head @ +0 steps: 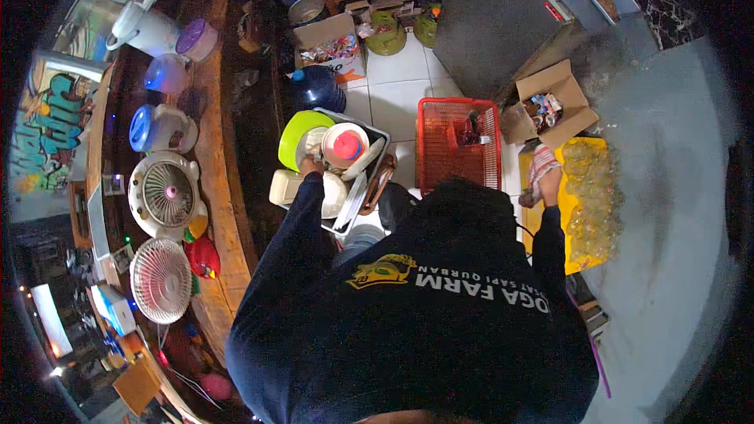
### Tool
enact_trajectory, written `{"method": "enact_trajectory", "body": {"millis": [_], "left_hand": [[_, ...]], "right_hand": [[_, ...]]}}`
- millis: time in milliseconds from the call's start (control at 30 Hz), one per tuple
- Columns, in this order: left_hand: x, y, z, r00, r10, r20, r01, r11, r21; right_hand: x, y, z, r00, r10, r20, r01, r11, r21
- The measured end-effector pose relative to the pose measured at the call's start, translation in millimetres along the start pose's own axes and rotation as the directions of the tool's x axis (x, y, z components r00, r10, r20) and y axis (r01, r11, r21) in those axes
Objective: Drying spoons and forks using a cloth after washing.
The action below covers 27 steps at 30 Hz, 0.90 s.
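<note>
My left hand (pixel 312 165) reaches into a grey bin (pixel 377 129) of stacked dishes. Around it are a lime-green basin (pixel 293 140), a white bowl (pixel 330 159) with a pink-and-blue item (pixel 347 146) inside, and a cream container (pixel 285 187). Whether those fingers grip a dish is hard to make out. White plates (pixel 351 203) stand on edge at the bin's near side. In my right hand (pixel 551 184) is a bunched red-and-white cloth (pixel 542 166), held beside a yellow crate (pixel 574 188) with clear glassware (pixel 592 188) on it.
Between my hands a red plastic basket (pixel 459 159) holds a smaller red holder with cutlery. Beyond are an open cardboard box (pixel 562 100), green gas cylinders (pixel 386 35) and a blue water jug (pixel 318 91). A wooden counter (pixel 215 159) with a fan (pixel 168 191) runs along the left.
</note>
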State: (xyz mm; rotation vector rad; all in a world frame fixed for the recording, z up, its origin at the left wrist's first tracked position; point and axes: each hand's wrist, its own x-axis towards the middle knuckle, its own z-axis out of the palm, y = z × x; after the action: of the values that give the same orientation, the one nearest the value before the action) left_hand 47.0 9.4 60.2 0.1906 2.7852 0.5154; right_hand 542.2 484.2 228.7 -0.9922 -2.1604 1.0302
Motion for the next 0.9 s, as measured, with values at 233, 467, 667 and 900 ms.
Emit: {"method": "enact_trajectory", "body": {"millis": [233,467,667,900], "left_hand": [[51.5,-16.2,37.5,0.932,0.359,0.042,-0.355,0.931,-0.085],[79.4,-18.9,53.2,0.923,0.363,0.127,-0.355,0.932,-0.080],[58.6,-24.9,65.0,0.930,0.324,0.174,-0.321,0.946,-0.049],[40.2,-12.9,75.7,0.939,0.273,0.210,-0.274,0.961,-0.024]], "right_hand": [[-22.3,-27.2,9.4,0.997,0.070,0.016,-0.068,0.993,-0.098],[-42.3,-46.0,25.3,0.989,0.138,0.047,-0.125,0.966,-0.225],[-47.4,-87.4,54.8,0.953,0.297,0.064,-0.272,0.929,-0.252],[-32.1,-144.0,86.4,0.945,0.261,0.195,-0.151,0.881,-0.448]]}}
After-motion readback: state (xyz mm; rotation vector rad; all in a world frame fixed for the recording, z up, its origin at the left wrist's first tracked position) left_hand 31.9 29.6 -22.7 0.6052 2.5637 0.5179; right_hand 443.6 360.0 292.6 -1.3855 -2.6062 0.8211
